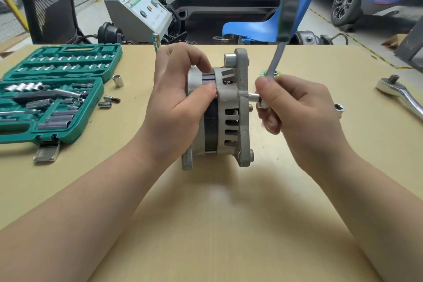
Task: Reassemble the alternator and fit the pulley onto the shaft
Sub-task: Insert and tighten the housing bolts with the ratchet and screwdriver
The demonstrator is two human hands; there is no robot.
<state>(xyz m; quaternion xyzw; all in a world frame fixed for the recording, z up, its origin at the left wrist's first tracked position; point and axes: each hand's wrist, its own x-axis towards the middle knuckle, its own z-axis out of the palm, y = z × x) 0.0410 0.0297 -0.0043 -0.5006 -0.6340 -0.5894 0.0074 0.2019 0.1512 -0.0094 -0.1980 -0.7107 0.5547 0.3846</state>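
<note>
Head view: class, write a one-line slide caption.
Left hand steadies alternator; right hand turns ratchet on housing bolt.

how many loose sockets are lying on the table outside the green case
4: an upright socket by the case's corner, two small ones lying beside it, one behind the right hand. Hands may hide others.

One head-worn view looks forward and down, close over the surface (pixel 229 213), with the garage floor and parked cars beyond.
</note>
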